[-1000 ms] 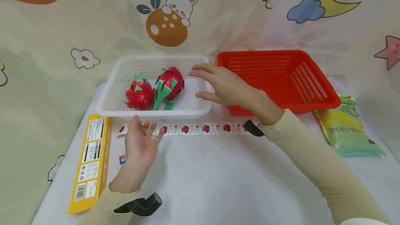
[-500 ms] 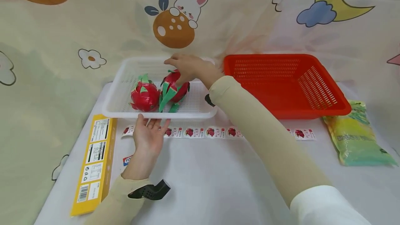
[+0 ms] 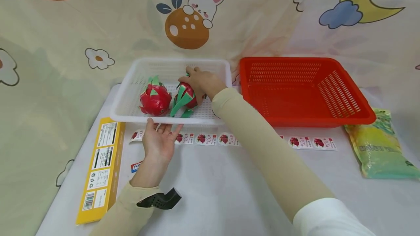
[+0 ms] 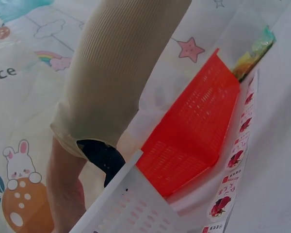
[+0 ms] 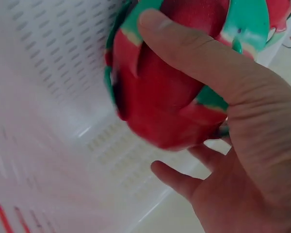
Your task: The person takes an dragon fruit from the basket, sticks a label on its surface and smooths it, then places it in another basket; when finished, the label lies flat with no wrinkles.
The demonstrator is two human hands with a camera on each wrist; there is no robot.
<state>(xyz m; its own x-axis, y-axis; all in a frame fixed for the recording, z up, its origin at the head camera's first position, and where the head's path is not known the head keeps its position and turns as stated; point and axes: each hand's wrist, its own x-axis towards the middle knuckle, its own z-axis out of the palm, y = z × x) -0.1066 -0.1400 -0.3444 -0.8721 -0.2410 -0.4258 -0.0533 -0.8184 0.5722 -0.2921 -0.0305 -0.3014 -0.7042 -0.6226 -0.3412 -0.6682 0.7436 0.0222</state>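
Two red model dragon fruits with green scales lie in a white plastic basket point(image 3: 203, 121) in the head view. My right hand point(image 3: 205, 84) grips the right-hand dragon fruit point(image 3: 184, 97). In the right wrist view my thumb presses across this fruit's red side, with fingers reaching round behind it. The other dragon fruit point(image 3: 155, 101) sits just to the left, untouched. My left hand point(image 3: 159, 144) is palm up at the front of the white basket, its fingertips right at the rim and partly hidden beneath it. The left wrist view shows the white basket's corner point(image 4: 131, 208).
A red basket point(image 3: 292, 99) stands to the right of the white one. A strip of dragon fruit labels point(image 3: 205, 139) runs along the table in front. On the left lies a yellow box point(image 3: 101, 172); a green and yellow bag point(image 3: 382, 152) lies far right. Behind hangs a printed cloth.
My right hand has moved left from over the basket's right edge, down onto the right-hand dragon fruit, and taken hold of it. My left hand has moved up slightly to the front rim.
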